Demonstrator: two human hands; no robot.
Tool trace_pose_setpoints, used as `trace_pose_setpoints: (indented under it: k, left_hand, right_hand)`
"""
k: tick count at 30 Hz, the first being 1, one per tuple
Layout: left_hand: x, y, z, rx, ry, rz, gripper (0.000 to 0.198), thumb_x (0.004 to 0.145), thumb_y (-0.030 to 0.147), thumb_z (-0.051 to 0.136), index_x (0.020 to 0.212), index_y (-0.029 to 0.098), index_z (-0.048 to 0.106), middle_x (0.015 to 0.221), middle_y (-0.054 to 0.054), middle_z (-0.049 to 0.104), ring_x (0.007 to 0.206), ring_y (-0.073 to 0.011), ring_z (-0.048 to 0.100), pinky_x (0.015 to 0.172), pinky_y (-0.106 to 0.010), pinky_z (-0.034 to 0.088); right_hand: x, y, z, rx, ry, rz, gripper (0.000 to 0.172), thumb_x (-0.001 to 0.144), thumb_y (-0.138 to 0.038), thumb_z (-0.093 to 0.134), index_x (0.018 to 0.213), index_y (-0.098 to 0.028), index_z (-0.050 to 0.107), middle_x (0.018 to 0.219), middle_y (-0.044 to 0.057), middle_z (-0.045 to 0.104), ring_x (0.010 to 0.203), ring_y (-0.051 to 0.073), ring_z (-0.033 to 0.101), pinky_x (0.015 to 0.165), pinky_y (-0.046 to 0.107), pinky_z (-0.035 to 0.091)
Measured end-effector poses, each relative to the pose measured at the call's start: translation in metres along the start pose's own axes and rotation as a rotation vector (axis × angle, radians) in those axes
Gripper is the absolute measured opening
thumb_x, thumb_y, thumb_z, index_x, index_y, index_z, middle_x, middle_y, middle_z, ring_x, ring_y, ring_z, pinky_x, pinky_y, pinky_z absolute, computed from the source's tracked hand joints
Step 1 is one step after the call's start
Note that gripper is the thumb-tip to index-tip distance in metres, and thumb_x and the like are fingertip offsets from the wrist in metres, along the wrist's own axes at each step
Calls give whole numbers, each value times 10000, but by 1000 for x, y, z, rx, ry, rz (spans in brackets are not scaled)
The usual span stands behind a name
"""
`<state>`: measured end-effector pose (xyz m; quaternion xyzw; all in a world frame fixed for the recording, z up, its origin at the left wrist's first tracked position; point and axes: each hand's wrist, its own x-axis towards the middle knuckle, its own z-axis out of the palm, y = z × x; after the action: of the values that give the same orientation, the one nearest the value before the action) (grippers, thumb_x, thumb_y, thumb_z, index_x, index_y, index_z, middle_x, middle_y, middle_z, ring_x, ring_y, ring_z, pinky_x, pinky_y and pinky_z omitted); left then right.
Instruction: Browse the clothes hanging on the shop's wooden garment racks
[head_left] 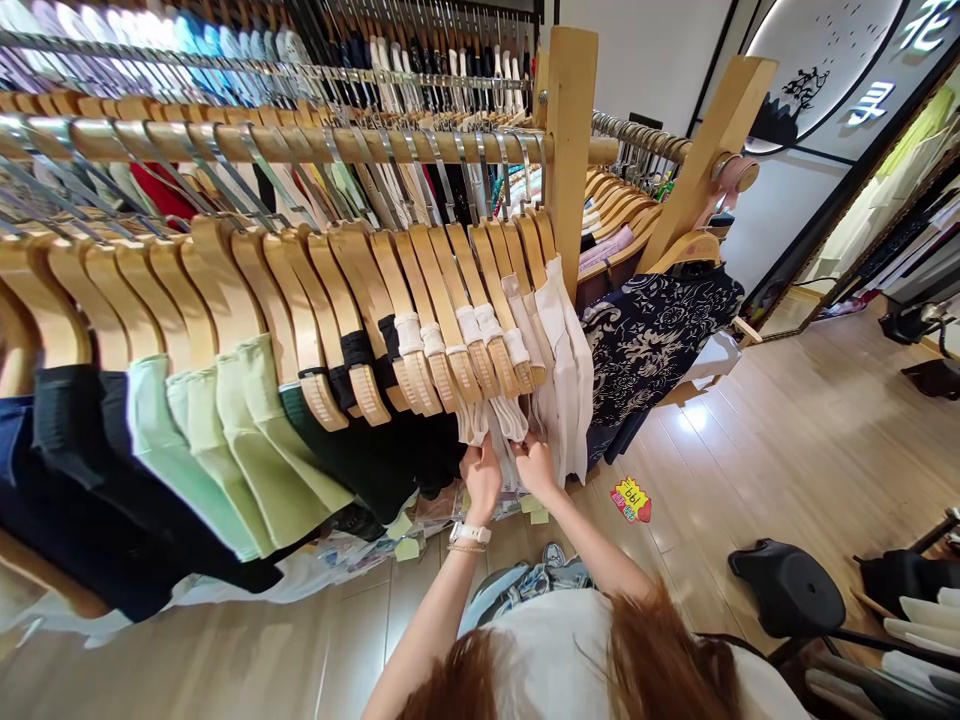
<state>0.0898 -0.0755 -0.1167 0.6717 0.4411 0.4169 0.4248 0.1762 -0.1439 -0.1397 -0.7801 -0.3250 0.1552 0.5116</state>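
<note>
Pinching white hanging fabric (pixel 510 420) (wooden hangers (pixel 442 300) above); left hand (pixel 481 478) and right hand (pixel 535 466) both closed on it.

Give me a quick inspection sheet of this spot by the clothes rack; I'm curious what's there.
Surface: wood-look floor beneath the rack.
Job's things: pale sheer garments on wooden hangers, along a wooden rail.
Clutter: a yellow-and-red sign on the floor; plastic-wrapped packs and yellow notes under the rack.
Hands: left hand, with a white watch, and right hand both at the pale fabric; grip unclear.
Cables: nothing seen.
Surroundings: a navy floral garment, mint-green garments, a black round seat.
</note>
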Motion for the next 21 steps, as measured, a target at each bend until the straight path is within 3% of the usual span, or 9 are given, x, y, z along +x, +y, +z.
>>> trace_pose_setpoints:
  k: [3,7,14,18,21]
  left_hand:
    - [-6,4,3,3,16,-40,414,913,483,523,598,243,405,485,55,372,493,-123,299,521,-296,279]
    - [-14,7,10,-6,8,-36,348,891,478,525,662,216,514,597,7,560,581,-145,453,594,-286,364]
    - [-17,1,7,13,-53,33,278,860,450,522,717,213,551,666,-11,616,664,-179,552,653,-283,426]
    - [-16,-3,1,44,-109,91,189,796,402,612,798,216,581,746,-26,660,745,-209,613,708,-295,466]
    - [-14,-5,0,68,-133,120,172,823,384,610,810,215,585,756,-37,665,756,-211,627,719,-296,472]
  right_hand:
    - [-4,-5,-3,-13,1,-11,294,892,-283,510,1097,-252,718,1020,72,755,913,264,685,803,328,495]
    - [-7,-9,-2,-11,-31,-42,274,909,-272,505,1084,-246,714,1114,81,749,977,267,686,841,327,495]
    - [-1,-7,-12,20,-138,-42,243,877,-242,508,1023,-216,700,847,34,747,762,213,653,710,275,476]
    - [4,-6,-19,28,-162,-31,259,908,-269,451,942,-229,704,823,28,733,772,200,632,724,265,459]
    - [7,-5,-21,42,-173,-32,265,916,-294,451,922,-242,711,827,21,732,791,192,630,736,254,456]
